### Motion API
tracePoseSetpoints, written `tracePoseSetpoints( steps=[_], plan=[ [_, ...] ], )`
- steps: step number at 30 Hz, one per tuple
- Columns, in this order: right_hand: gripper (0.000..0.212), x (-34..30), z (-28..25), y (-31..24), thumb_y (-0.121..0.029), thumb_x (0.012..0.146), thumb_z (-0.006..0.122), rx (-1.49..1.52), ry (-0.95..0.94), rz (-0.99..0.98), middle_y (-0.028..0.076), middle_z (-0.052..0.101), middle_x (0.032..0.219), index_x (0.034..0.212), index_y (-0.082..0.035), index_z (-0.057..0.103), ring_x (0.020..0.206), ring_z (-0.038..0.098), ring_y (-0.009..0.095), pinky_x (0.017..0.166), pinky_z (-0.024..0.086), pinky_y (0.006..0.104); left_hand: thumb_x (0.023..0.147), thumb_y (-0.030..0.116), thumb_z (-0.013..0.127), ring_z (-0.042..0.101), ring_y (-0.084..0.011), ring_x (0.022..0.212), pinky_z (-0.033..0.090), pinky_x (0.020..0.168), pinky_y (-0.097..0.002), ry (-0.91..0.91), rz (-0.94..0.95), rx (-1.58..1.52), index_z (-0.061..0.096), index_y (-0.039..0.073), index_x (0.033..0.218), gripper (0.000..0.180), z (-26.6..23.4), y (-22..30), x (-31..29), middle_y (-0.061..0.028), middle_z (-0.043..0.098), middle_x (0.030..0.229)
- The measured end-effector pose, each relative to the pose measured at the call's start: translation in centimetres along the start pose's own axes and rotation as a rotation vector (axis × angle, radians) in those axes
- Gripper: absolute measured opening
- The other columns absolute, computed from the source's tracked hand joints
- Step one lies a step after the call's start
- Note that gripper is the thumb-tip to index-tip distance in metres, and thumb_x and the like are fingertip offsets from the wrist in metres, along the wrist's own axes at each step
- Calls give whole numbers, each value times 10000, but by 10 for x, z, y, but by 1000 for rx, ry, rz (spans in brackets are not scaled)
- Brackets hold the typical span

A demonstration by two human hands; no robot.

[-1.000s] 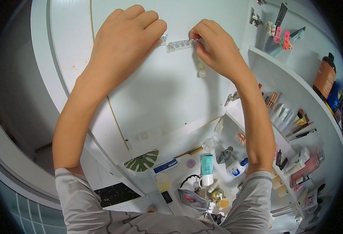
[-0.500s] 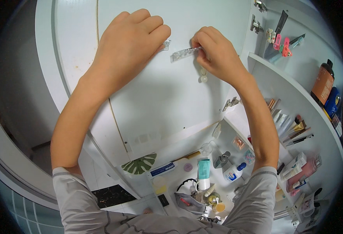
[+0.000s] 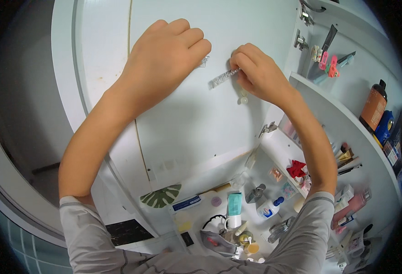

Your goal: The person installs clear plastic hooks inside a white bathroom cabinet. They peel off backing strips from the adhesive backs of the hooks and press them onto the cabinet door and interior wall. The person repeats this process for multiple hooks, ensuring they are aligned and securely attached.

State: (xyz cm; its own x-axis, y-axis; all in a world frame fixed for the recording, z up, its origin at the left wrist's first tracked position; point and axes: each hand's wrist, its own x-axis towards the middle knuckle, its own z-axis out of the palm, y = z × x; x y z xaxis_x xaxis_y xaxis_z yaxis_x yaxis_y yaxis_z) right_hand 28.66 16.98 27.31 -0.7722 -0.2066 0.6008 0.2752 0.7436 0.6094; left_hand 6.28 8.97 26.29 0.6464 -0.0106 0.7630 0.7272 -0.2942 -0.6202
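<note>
Both my hands are raised in front of the white cabinet door panel [image 3: 187,132], fingers closed. Pinched in my right hand [image 3: 262,75] is one end of a narrow, crinkled transparent plastic strip [image 3: 223,79]; its free end points left and down toward my left hand. My left hand [image 3: 173,57] is curled with the knuckles up, and a small transparent plastic piece [image 3: 204,61] pokes out past its fingertips. Whether that piece joins the strip, I cannot tell. Just below my right fingers, small pale round beads or knobs [image 3: 244,98] show against the panel.
Cabinet shelves [image 3: 329,98] on the right hold a brown bottle [image 3: 374,105], hair clips [image 3: 331,66] and makeup brushes. Metal hinges [image 3: 301,40] line the door's right side. Below, a white counter carries a teal tube [image 3: 234,204], a white pump bottle [image 3: 269,208] and a grey pouch [image 3: 217,242].
Both hands appear slightly lower and further right in the picture, as the whole view has shifted. The strip stays in my right hand and now tilts more steeply. A red bow has come into sight.
</note>
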Motion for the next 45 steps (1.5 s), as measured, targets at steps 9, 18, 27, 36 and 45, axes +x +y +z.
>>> tracePoseSetpoints(
  steps=[9,18,27,36,45],
  plan=[
    [280,-44,0,-2,34,590,626,-45,-303,-188,97,491,809,814,-47,480,751,512,279,642,457,355,697,82,650,483,-207,753,384,662,-326,-120,-46,38,502,77,770,166,0,2,0,-32,491,765],
    [280,-95,-49,-43,91,610,610,41,87,316,109,546,844,848,-26,518,784,540,279,689,445,335,744,133,651,486,-206,756,388,681,-330,-72,-48,51,516,83,796,153,3,4,-2,-30,515,784],
    [200,-88,-25,-76,44,821,580,1103,686,732,71,548,965,1001,-16,517,912,541,154,889,452,336,730,146,686,540,-224,912,419,800,-337,43,-75,83,575,128,1155,440,-22,11,-3,-51,599,947],
    [223,-55,-6,-142,42,799,576,1691,847,578,48,496,932,920,-107,462,999,494,209,981,392,436,637,84,748,567,-264,949,453,813,-360,-58,-301,-690,571,71,1155,548,-63,79,-47,-95,609,1033],
    [249,-38,18,-183,56,752,614,1779,750,561,59,504,899,863,-106,461,953,476,205,909,361,363,699,97,727,578,-223,829,473,685,-314,68,-536,-999,600,95,1012,337,-58,114,-70,-60,584,930]
  ],
)
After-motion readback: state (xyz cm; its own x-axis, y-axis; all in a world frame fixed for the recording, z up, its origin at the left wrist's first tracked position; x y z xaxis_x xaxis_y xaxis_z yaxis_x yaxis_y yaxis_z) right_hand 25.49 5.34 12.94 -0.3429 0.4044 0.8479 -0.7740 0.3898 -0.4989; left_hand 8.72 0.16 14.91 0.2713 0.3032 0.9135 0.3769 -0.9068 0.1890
